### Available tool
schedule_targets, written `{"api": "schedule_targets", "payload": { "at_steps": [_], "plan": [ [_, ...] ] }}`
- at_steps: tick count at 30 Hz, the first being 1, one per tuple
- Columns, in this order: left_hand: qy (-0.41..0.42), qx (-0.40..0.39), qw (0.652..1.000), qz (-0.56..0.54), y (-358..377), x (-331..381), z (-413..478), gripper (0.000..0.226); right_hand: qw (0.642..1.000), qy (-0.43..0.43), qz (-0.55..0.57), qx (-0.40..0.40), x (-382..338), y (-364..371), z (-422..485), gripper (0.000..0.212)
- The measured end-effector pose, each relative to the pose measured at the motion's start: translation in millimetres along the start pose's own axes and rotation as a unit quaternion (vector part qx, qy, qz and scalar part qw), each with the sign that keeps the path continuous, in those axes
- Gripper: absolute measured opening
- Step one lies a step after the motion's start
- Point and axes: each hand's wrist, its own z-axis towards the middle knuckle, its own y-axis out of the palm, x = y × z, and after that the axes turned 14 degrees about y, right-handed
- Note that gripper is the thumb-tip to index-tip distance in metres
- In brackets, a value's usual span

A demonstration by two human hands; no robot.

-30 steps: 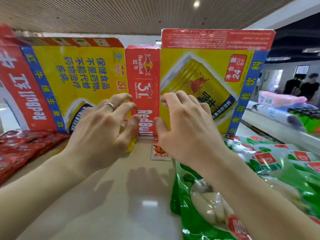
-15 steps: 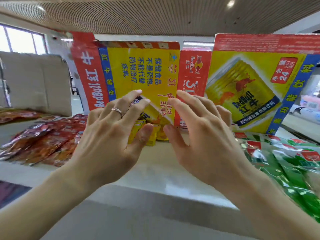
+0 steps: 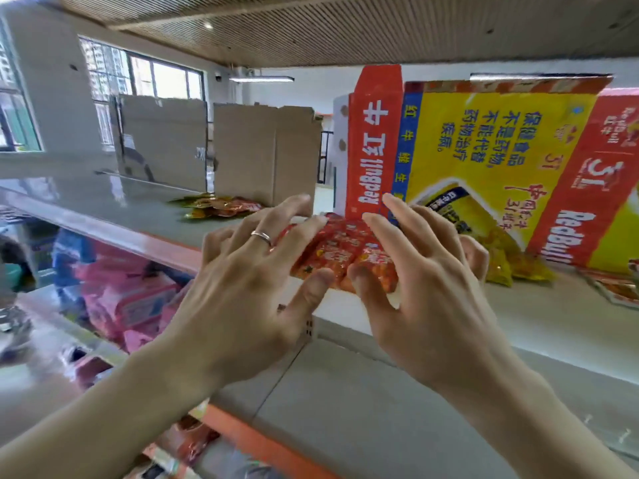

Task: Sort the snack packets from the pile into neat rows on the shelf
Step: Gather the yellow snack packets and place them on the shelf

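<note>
Red snack packets (image 3: 340, 252) lie side by side on the pale shelf (image 3: 539, 326), right in front of me. My left hand (image 3: 252, 281), with a ring on one finger, hovers over their left side, fingers spread and loosely bent. Over their right side, my right hand (image 3: 418, 278) is spread the same way. Both thumbs are close to the packets' near edge; I cannot tell if they touch. Neither hand grips a packet. Yellow packets (image 3: 508, 264) lie just right of my right hand. More yellow and red packets (image 3: 218, 205) sit farther back on the left.
Flattened Red Bull cartons (image 3: 484, 160) stand upright as dividers behind the packets. Plain cardboard panels (image 3: 262, 157) stand at the back left. Another packet (image 3: 619, 288) lies at the far right. Pink packs (image 3: 131, 299) fill a lower shelf at left.
My view has swung left along the shelf. Both hands moved from the yellow packets by the carton to above the red packets, still spread and holding nothing.
</note>
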Motion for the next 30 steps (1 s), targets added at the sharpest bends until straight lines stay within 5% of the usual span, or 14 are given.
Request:
{"api": "schedule_targets", "payload": {
  "at_steps": [15, 30],
  "plan": [
    [-0.057, -0.043, 0.991, 0.115, -52.7, -118.0, -110.7, 0.063, 0.993, -0.054, 0.084, -0.06, -134.5, 70.4, -23.6, 0.061],
    [-0.068, -0.025, 0.994, 0.086, -51.8, -184.8, -130.3, 0.058, 0.979, -0.102, 0.155, -0.09, -187.5, 143.2, 14.1, 0.057]
  ]
}}
